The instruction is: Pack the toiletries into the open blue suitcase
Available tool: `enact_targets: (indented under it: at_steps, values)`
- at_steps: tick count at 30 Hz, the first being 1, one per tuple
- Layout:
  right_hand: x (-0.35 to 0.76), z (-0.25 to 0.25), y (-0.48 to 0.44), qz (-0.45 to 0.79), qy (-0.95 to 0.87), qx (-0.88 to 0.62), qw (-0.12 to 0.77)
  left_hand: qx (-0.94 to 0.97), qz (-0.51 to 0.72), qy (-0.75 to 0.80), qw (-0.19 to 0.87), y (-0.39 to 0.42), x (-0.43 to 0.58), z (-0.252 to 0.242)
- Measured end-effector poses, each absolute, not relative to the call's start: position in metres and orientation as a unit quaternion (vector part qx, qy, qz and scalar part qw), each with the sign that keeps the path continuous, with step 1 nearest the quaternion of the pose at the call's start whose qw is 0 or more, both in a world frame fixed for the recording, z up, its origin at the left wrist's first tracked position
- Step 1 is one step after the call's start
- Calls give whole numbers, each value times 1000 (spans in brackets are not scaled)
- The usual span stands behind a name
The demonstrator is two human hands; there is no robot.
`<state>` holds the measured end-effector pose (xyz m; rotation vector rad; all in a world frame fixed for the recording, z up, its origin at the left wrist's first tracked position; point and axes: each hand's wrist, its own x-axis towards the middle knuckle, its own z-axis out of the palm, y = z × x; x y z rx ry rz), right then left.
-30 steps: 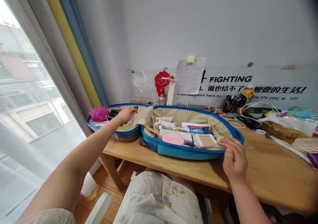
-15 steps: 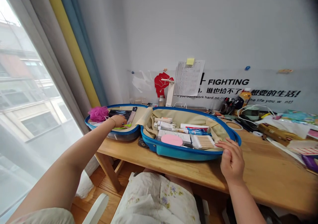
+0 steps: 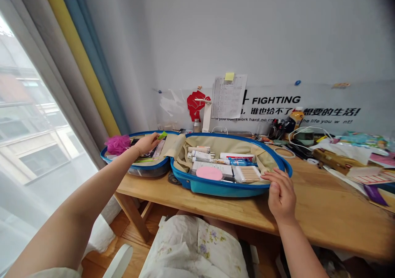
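Note:
An open blue suitcase [image 3: 224,190] lies on the wooden desk with its two halves spread apart. Over the left half, my left hand [image 3: 147,143] pinches a small bright green item [image 3: 162,135], whose kind I cannot make out. Beside that hand sits a purple bath puff [image 3: 117,145]. My right hand [image 3: 281,193] rests its loosely extended fingers on the near right rim, holding nothing. Close to its fingertips is a pack of cotton swabs [image 3: 248,174]. A pink oval item [image 3: 209,173], a blue tube [image 3: 242,162] and several small tubes lie in the right half.
The wooden desk [image 3: 311,212] extends to the right. A yellow-labelled bottle [image 3: 296,118], white cables and a brown case [image 3: 335,161] crowd its right rear. A white lamp [image 3: 207,115] stands at the wall. Curtains and a window are on the left.
My left hand has risen from inside the left half and moved slightly right, with the green item now showing at its fingertips. My right hand stays on the rim. The view has shifted slightly.

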<state>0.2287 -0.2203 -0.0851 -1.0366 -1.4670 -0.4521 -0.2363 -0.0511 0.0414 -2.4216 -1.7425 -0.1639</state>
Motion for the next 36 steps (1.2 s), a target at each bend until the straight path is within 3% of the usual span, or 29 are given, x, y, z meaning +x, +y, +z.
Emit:
enact_targets:
  at_steps: [5, 12, 18, 28, 36]
  values:
    - [227, -83, -221, -212, -637, -435, 600, -874, -126, -468, 43, -60, -148, 58]
    - [228, -85, -221, -222, -642, -431, 594, -934, -13, -355, -30, -69, -61, 23]
    - [230, -86, -221, -223, -646, -431, 589, -947, 27, -317, -40, -68, -57, 5]
    - [228, -84, -222, -209, -640, -440, 594, -954, -8, -297, -40, -65, -63, 3]
    - [229, -84, -221, -209, -640, -439, 595, -921, -154, -357, -14, -69, -71, 17]
